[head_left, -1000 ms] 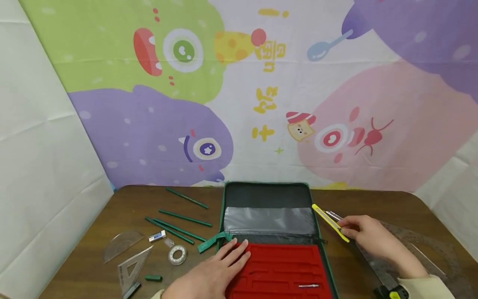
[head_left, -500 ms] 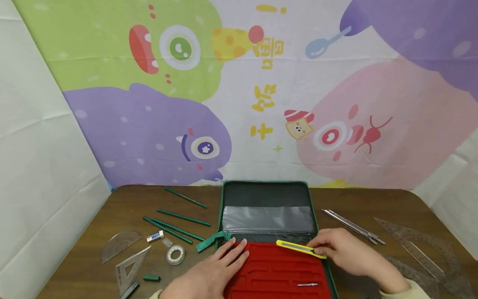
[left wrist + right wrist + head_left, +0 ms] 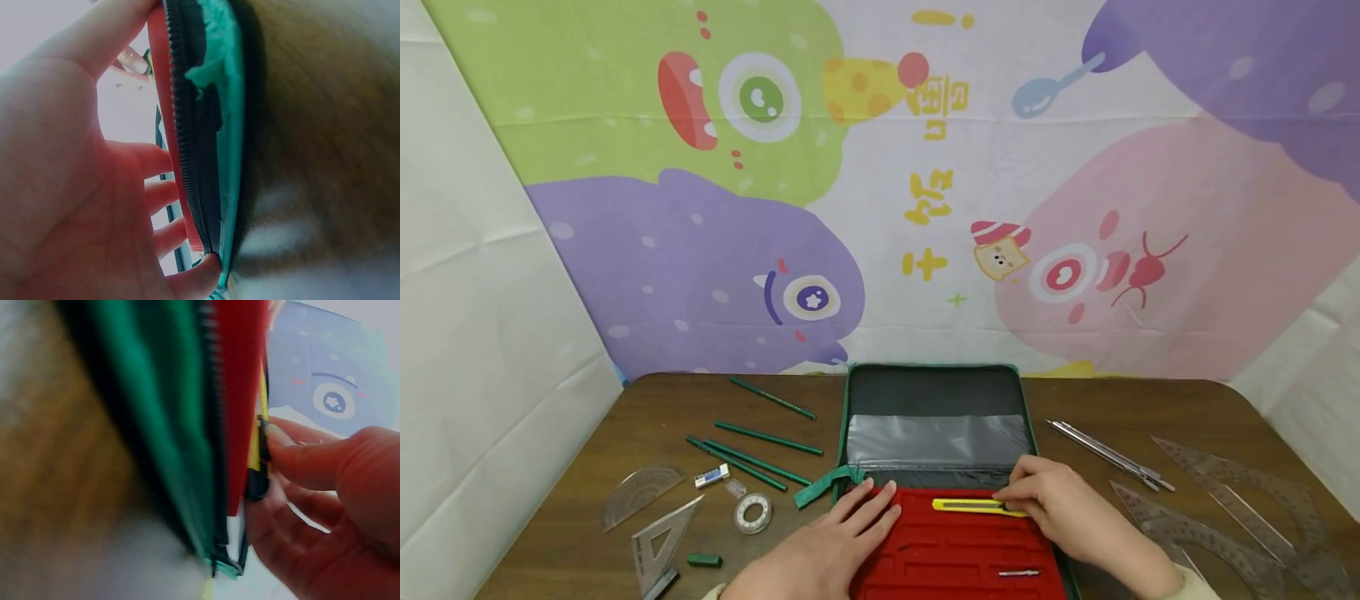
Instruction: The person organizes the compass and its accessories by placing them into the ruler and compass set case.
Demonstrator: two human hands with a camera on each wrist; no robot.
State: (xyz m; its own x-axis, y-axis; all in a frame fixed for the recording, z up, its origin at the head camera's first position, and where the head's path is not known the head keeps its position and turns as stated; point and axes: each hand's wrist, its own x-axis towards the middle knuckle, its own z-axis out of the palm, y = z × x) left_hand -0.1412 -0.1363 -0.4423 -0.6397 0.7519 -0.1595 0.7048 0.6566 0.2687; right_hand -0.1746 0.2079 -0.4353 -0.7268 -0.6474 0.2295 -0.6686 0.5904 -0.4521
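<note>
An unzipped green case (image 3: 1033,417) lies on the table, its lid folded back and a red moulded tray (image 3: 955,546) in the near half. My right hand (image 3: 1060,508) pinches a yellow utility knife (image 3: 962,505) by its right end, level along the tray's top slot. In the right wrist view, thumb and fingers hold the knife (image 3: 255,450) right at the red edge. My left hand (image 3: 820,550) rests with fingers spread on the tray's left side; in the left wrist view its fingers reach over the zipped edge (image 3: 187,144). A small silver metal part (image 3: 1018,573) lies in a lower slot.
Left of the case lie several green pencils (image 3: 767,437), an eraser (image 3: 712,475), a tape roll (image 3: 752,513), a protractor (image 3: 642,493), a set square (image 3: 662,537) and a green sharpener-sized block (image 3: 704,560). To the right are a silver compass (image 3: 1108,454) and clear rulers (image 3: 1240,508).
My right hand has carried the yellow knife leftward from beyond the case's right side to the tray's top slot, turning it level. My left hand has stayed on the tray.
</note>
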